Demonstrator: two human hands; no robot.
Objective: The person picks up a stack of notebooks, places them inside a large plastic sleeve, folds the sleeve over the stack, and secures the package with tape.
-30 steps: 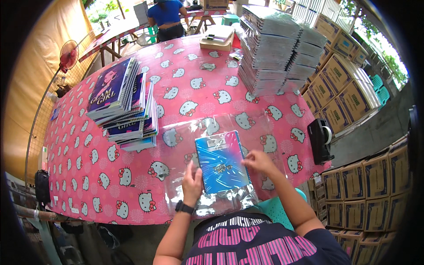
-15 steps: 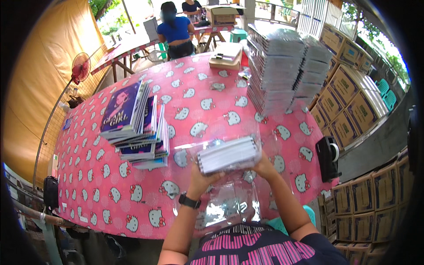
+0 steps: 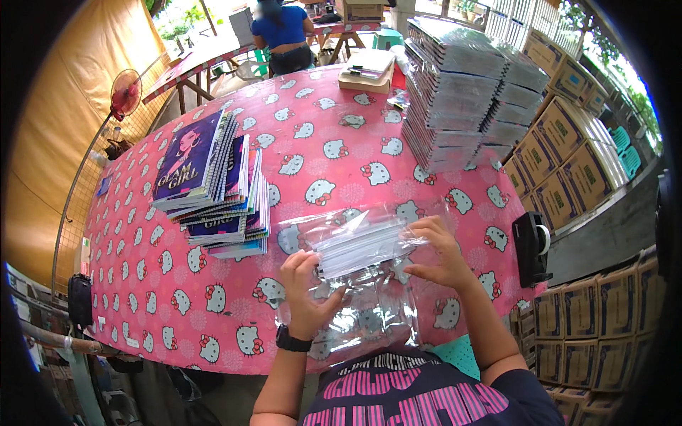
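Note:
A small stack of notebooks (image 3: 361,250), white page edges toward me, lies inside clear plastic film (image 3: 369,312) on the table. At its left end is my left hand (image 3: 307,291), open, thumb apart from the fingers, fingertips against the film. My right hand (image 3: 442,257) is at the right end, also open; its fingers touch the film there and the thumb is spread below. Loose film extends from the stack toward my body. Farther left stands a pile of spiral notebooks (image 3: 213,184) with purple illustrated covers.
Tall piles of plastic-wrapped notebooks (image 3: 455,92) rise at the far right of the pink patterned table (image 3: 312,170). A black tape dispenser (image 3: 527,248) sits at the right edge. Cartons (image 3: 568,156) are stacked beyond. A person in blue (image 3: 283,32) is at another table; a fan (image 3: 126,94) stands left.
The notebook stack went from being gripped between both hands to lying on the table in the film. Both hands have loosened and spread; the right one has moved slightly outward.

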